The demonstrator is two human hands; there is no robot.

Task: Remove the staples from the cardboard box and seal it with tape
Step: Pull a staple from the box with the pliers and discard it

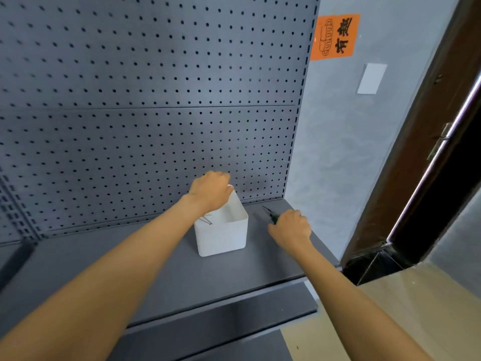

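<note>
Right hand (290, 225) grips pliers (269, 214) beside white bin (221, 237).

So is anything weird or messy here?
Nothing is spilled or broken. One oddity: no cardboard box shows, only a white plastic bin on the grey shelf. The left hand grips its back rim; the right hand holds green-handled pliers.

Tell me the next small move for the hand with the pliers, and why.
Probably lift the pliers off the shelf and carry them away. The right hand is curled round their green handle, with the tips pointing at the pegboard. No cardboard box shows here, so the staples must lie elsewhere. The left hand grips the white bin by its back rim.
</note>
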